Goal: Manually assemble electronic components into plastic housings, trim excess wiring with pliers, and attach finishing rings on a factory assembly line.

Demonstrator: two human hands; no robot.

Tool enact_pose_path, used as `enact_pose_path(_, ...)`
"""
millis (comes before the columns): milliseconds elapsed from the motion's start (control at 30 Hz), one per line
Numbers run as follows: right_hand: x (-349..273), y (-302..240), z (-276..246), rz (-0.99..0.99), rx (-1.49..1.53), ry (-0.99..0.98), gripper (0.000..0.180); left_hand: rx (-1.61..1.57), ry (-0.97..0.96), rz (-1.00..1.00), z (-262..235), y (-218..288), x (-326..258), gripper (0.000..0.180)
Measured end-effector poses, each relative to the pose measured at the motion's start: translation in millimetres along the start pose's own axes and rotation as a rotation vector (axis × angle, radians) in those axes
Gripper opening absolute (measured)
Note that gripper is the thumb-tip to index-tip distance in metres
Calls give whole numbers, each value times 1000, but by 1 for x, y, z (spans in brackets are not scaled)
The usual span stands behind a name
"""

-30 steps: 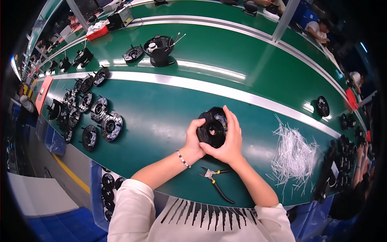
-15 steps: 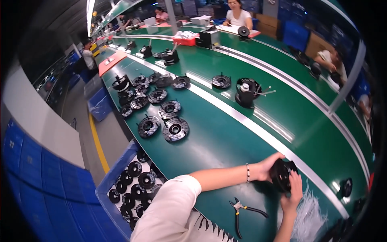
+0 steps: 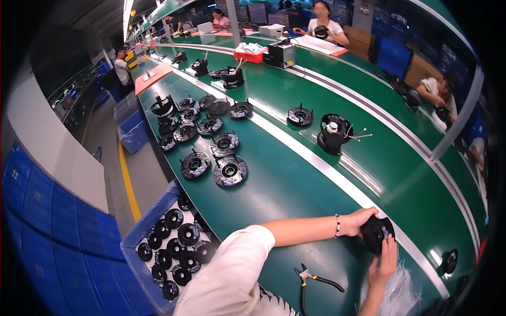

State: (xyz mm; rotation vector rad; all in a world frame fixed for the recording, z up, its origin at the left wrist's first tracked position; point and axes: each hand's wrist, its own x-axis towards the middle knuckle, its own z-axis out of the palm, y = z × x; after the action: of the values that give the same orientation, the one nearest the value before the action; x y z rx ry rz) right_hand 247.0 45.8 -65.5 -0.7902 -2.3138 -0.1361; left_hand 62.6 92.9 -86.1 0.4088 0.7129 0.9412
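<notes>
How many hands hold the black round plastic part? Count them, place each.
2. The left hand grips the black round plastic part from its left side; the right hand supports it from below. No other hand shows near it.

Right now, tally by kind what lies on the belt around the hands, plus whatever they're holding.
black round fan part, held between left hand and right hand: 1
black-handled pliers: 1
bundle of white ties: 1
small black round part to the right: 1
Total: 4
</notes>
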Motion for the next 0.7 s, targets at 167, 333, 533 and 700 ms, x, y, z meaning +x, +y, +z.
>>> enact_pose_path(167, 7, -10, 4, 160, 70, -11, 57, -41, -85, -11, -3, 14, -4, 28)
enact_pose_path(333, 6, -82, -32, 481, 299, -364, 105, 116, 172, 288, -22, 39, 58, 17)
enact_pose_path(533, -19, -138, -67, 208, -44, -651, 70, 397, 472, 577, -73, 63, 147, 53)
enact_pose_path(700, -52, -119, -51, 242, 6, -828, 78, 1303, 562, 886, -28, 65, 65, 71)
